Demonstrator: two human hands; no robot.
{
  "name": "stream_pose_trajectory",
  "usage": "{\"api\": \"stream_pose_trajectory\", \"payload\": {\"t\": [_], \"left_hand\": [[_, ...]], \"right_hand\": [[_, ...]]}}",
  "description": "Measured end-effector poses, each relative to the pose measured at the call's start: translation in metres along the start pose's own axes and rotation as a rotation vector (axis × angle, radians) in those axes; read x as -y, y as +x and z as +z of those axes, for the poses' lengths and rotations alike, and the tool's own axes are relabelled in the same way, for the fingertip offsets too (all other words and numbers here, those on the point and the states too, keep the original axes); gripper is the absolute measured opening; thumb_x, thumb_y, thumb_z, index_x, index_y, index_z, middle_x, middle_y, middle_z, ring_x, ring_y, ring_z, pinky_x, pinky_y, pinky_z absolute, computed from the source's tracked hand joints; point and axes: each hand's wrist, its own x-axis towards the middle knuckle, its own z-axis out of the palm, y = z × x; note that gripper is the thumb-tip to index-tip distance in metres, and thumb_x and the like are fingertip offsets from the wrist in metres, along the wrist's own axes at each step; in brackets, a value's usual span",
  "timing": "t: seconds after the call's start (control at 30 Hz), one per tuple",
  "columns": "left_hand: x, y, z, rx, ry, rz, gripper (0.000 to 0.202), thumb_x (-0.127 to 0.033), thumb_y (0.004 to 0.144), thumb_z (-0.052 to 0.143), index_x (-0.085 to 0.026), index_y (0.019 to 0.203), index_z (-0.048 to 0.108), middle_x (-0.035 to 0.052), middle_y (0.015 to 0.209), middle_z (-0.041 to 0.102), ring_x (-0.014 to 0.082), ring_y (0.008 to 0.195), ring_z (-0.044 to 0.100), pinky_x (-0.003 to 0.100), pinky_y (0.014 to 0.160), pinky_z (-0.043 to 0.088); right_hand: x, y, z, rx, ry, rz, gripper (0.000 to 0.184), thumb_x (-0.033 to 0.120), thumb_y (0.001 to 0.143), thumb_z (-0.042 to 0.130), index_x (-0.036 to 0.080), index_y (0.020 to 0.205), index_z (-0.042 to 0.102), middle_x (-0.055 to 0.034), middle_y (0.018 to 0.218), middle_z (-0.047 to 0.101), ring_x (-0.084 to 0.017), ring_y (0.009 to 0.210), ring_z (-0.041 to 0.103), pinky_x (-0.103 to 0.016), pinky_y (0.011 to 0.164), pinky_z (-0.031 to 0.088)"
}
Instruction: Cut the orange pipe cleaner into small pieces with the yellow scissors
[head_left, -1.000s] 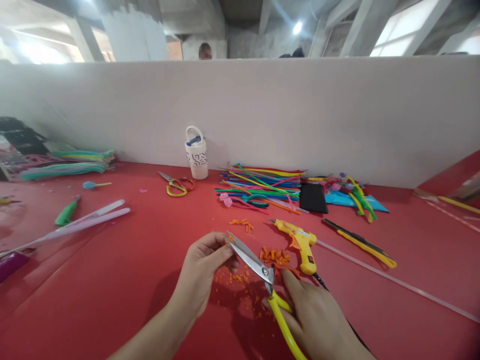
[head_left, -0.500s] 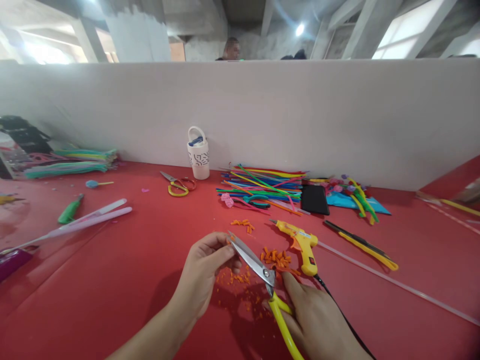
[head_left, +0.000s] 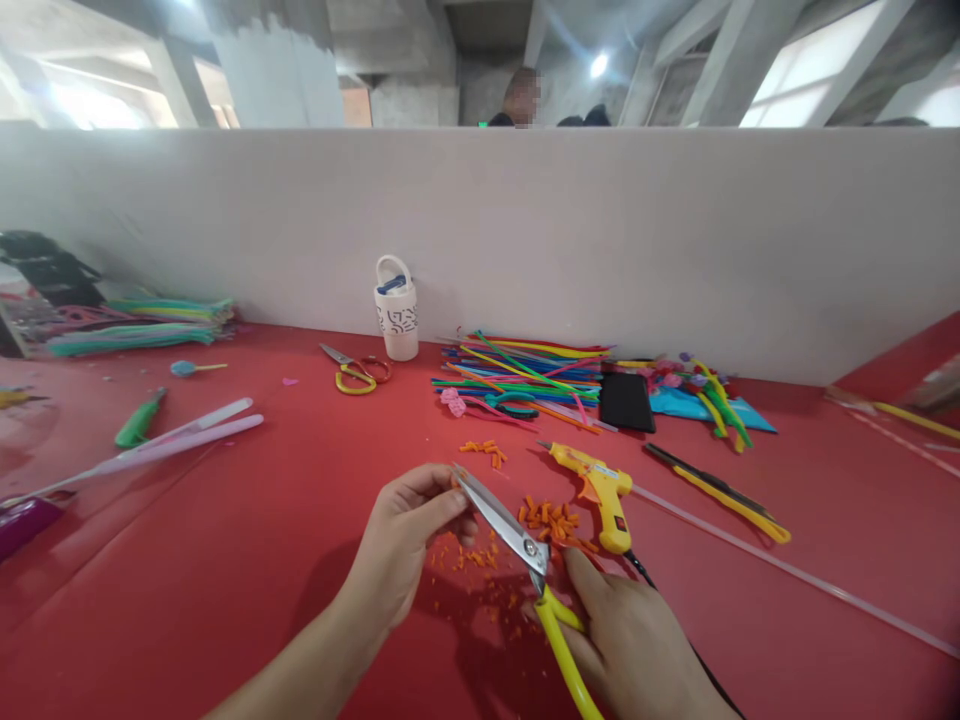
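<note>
Head view: the right hand (head_left: 630, 620) is gripping the scissors (head_left: 530, 548) by the yellow handle, above the near middle of the red table (head_left: 225, 600). The blades are pointing far and left. The left hand (head_left: 405, 520) is pinching a small orange piece (head_left: 457, 478) between thumb and forefinger, at the tip of the scissors — the fingers are hiding most of it. A pile of orange bits (head_left: 551, 518) is lying right of the blades, and a yellow glue gun (head_left: 604, 490) is resting just beside, farther right. At the far side — left of the colourful stems (head_left: 525, 365) — a white cup (head_left: 397, 325) is standing.
</note>
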Motion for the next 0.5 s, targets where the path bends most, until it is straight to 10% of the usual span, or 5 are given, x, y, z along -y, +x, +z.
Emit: {"api": "stream_pose_trajectory", "payload": {"t": [0.27,0.5], "left_hand": [[-0.002,0.003,-0.001,-0.007,0.057,0.01,0.003,-0.014,0.069,0.057,-0.014,0.07,0.06,-0.0019,0.059,0.057,0.0068,0.049,0.052,0.018,0.05,0.042],[0.006,0.0,0.005,0.117,0.032,-0.141,0.007,-0.019,0.069,0.059,-0.013,0.069,0.056,0.0004,0.057,0.059,0.0087,0.046,0.054,0.02,0.046,0.043]], "right_hand": [[-0.002,0.002,-0.006,0.108,0.014,0.154,0.014,0.028,0.068,0.052,0.022,0.064,0.04,-0.0007,0.049,0.057,-0.019,0.042,0.053,-0.025,0.039,0.021],[0.009,0.01,-0.012,0.146,0.691,0.408,0.025,0.039,0.074,0.045,0.021,0.058,0.036,0.0055,0.051,0.04,-0.009,0.046,0.036,-0.02,0.041,0.026]]}}
